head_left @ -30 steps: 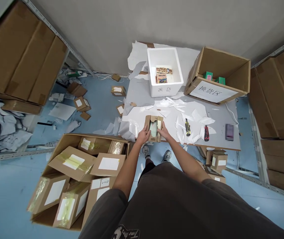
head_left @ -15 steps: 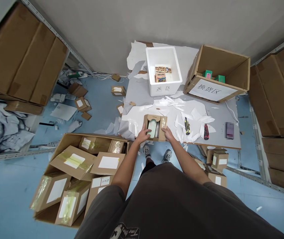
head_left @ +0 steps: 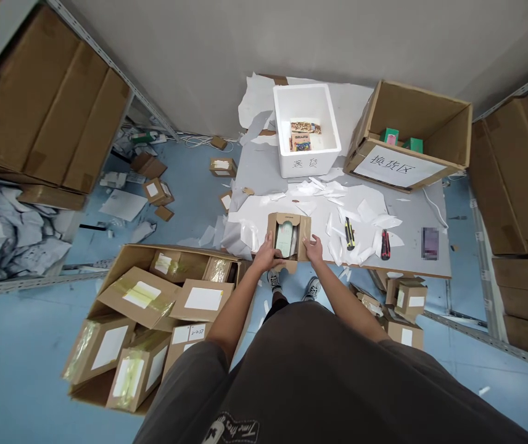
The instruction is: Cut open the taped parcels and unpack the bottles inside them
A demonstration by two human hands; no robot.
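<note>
A small open cardboard box (head_left: 305, 237) is held between my two hands at the table's front edge. Inside it lies a pale green item (head_left: 285, 238), partly covered by the box walls. My left hand (head_left: 266, 254) grips the left side and lower corner of the box, its fingers at the front flap. On the right side of the box, my right hand (head_left: 313, 249) is closed with its fingers against the cardboard. The front flap (head_left: 288, 266) hangs outward toward my body.
White paper scraps cover the table (head_left: 400, 253). A yellow-black cutter (head_left: 349, 234) and a red-black cutter (head_left: 385, 245) lie at the right. Behind stand a white foam box (head_left: 309, 165) and a large carton (head_left: 396, 166). A carton of parcels (head_left: 89, 394) is at the lower left.
The small box's front flap now hangs outward toward me. My left hand has shifted from over the green item to the box's lower left edge.
</note>
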